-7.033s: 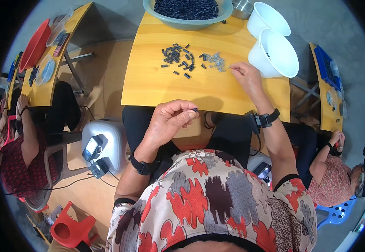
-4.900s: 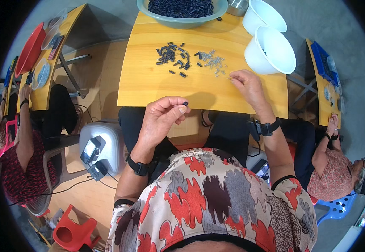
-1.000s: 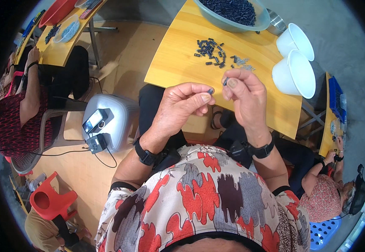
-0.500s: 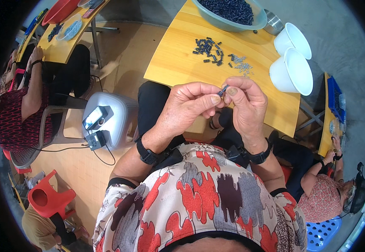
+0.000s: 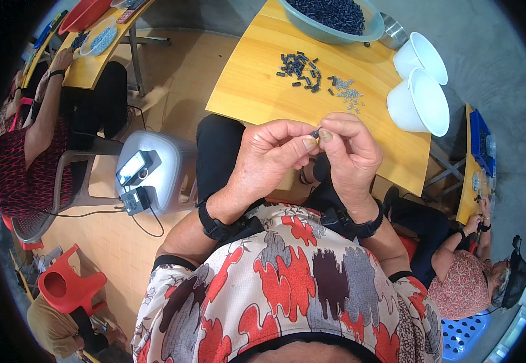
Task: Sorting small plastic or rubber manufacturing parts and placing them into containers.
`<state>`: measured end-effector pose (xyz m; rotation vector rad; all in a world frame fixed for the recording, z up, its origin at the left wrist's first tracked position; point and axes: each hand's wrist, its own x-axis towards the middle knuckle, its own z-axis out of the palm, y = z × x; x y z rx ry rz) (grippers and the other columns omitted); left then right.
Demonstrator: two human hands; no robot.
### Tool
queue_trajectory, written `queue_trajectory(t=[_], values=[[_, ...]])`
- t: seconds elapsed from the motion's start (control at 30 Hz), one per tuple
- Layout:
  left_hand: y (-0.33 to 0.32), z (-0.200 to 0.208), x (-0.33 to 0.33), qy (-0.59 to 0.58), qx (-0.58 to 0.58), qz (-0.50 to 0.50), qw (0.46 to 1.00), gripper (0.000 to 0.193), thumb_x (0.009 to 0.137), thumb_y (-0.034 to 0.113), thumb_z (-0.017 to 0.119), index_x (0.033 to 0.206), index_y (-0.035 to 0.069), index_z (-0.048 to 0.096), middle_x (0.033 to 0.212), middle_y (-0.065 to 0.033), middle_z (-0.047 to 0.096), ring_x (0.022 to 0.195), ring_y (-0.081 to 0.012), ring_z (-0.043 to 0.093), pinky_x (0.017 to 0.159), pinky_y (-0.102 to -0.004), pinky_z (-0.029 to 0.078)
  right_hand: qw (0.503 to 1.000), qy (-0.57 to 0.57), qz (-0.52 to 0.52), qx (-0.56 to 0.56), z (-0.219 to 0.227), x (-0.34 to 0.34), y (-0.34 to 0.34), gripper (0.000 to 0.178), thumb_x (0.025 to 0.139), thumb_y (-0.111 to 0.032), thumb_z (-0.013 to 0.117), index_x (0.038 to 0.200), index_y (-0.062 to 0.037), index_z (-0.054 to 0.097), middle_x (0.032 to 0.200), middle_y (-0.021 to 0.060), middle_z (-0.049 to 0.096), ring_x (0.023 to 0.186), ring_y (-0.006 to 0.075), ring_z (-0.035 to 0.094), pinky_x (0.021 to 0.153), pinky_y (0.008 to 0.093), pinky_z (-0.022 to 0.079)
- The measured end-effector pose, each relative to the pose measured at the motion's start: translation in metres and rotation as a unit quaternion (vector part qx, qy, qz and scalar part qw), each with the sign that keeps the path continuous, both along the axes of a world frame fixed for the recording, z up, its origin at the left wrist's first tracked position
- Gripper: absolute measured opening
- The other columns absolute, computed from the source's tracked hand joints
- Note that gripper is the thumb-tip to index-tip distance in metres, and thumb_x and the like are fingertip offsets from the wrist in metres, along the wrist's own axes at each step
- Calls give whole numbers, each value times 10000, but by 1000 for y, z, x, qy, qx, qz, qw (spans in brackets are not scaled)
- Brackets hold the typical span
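Observation:
Between my fingertips, in front of my body at the table's near edge, is a small dark cylindrical part (image 5: 315,133). My left hand (image 5: 273,156) is closed, thumb and forefinger pinching one end of it. My right hand (image 5: 352,148) pinches the other end, so the fingers hide most of the part. Beyond my hands, a loose heap of short dark cylindrical pieces (image 5: 299,69) lies on the yellow wooden table (image 5: 251,78). Just right of that heap are many tiny clear or silvery pieces (image 5: 351,95).
A pale green basin (image 5: 311,31) full of dark pieces stands at the far edge. A metal cup (image 5: 392,31) and two white buckets (image 5: 417,103) are on the right. Co-workers sit at tables on both sides. A grey stool (image 5: 154,145) bearing electronic devices stands left of me.
My right fingertips have come closer to my left ones, and less of the dark part shows between them. The co-worker at the left has moved an arm toward the pieces on that table.

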<state>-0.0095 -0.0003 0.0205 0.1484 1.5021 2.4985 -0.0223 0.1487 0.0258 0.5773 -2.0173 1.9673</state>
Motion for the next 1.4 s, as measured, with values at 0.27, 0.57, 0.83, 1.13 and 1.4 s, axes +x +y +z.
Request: queue_trajectory(t=[0.27,0.57,0.83,1.13,1.4], values=[[2,5,-1,-20,4,21,1000,137,855,63,597,961,-9,645,782,-45,649,634,-62,555,581,-193,465,998,-41,2,-40,-1,2,1,120,835,53,575,951,35,603,975,93,580,789,98,577,675,212,491],[-3,5,-2,-45,17,-51,998,160,871,76,582,991,-15,636,824,-62,656,621,-72,557,574,-194,459,997,-63,52,9,12,-2,20,146,835,56,569,973,40,612,937,91,603,731,102,591,647,207,487],[-5,8,1,-21,20,-60,998,168,881,86,571,1004,-9,636,798,-63,652,613,-73,555,569,-197,466,994,-60,69,65,26,-3,24,144,805,75,589,939,34,622,921,92,617,747,117,614,664,228,516],[-10,8,1,-9,8,-78,997,197,897,107,555,1039,-10,625,804,-62,652,620,-73,560,584,-193,477,988,-39,62,133,36,-7,26,132,760,58,633,884,15,638,861,93,645,753,136,635,663,236,532],[-12,9,1,-11,26,-86,996,204,886,78,560,1055,-23,615,812,-63,651,649,-60,552,591,-191,475,987,-40,64,144,37,-7,25,116,739,68,633,838,8,637,829,82,643,727,123,625,640,229,517]])
